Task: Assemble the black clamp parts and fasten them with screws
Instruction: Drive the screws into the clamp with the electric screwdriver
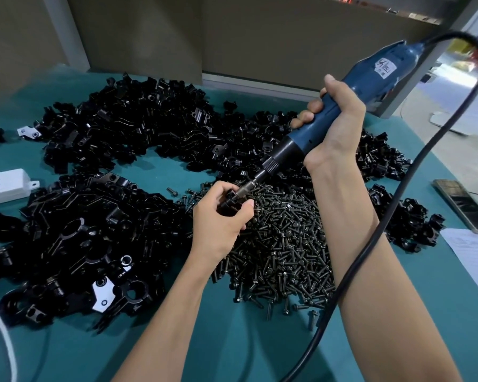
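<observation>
My left hand (218, 219) grips a small black clamp assembly (229, 203) above the screw pile; my fingers hide most of it. My right hand (333, 125) is wrapped around a blue electric screwdriver (351, 89), tilted down to the left. Its metal bit (246, 186) presses into the clamp in my left hand. A big heap of dark screws (284, 244) lies under both hands. Piles of black clamp parts lie at the back (127, 119) and at the left (72, 238).
The teal table (232, 340) carries everything. The screwdriver's black cable (370, 244) loops down over my right forearm. A white box (6, 186) sits at the left edge, a phone (464, 205) and paper (475, 252) at the right. More black parts (409, 221) lie right of the screws.
</observation>
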